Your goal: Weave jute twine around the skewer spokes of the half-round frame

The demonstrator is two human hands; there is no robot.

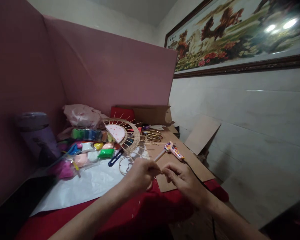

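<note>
My left hand (142,173) and my right hand (178,176) meet over the front of the table, fingertips pinched close together. Whatever lies between the fingers is too small to make out. Just beyond them, a glue gun (174,151) with a flowery pattern lies on its side, a pale stick showing at its rear or front end. Behind my left hand stands a half-round woven twine piece (135,136) with thin sticks fanning out and a white dotted half-disc (116,132) at its centre. A thin ring (122,166) sits partly behind my left hand.
Bags of coloured clay (106,153) lie to the left, near a lilac tumbler (40,140). Dark blue-handled scissors or a cutter (115,158) rest beside them. Cardboard (190,166) covers the right side; a black cord runs off its edge. Pink panels (110,66) wall the back.
</note>
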